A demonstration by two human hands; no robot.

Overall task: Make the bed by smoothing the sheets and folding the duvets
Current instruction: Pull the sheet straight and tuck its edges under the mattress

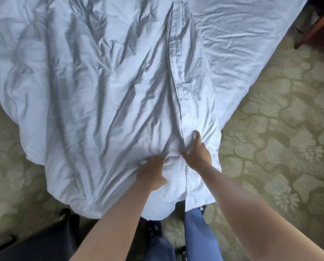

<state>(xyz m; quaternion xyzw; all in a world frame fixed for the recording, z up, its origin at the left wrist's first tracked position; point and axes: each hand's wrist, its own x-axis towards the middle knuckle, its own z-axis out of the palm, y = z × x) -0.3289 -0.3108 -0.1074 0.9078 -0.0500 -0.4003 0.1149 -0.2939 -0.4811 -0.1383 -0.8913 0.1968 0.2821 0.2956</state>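
White duvet [104, 76] spreads across most of the view, near end hanging off toward me and onto the carpet [281, 113]. Its rounded near edge sits just in front of my legs; left edge bulges over the carpet at lower left, right edge runs diagonally up to the top right. A hemmed flap edge [177, 85] with a dark seam line runs lengthwise down the cover, right of centre, ending at the near edge.

My left hand [152, 174] lies on the duvet near that end, fingers bent and bunching cloth, thumb out. My right hand [198, 153] is just beside it on the flap seam, fingers curled into the fabric, gripping a fold. Hands are close but apart.

Open carpet on both sides, widest at right. Wooden furniture leg [315, 27] at top right, well clear. Dark object [44, 240] at lower left, too blurred to name.

No readable writing.

Duvet cotton-like, heavily creased, long wrinkles fanning from my hands. Carpet olive with pale floral pattern. Blue trousers [197, 232] below.
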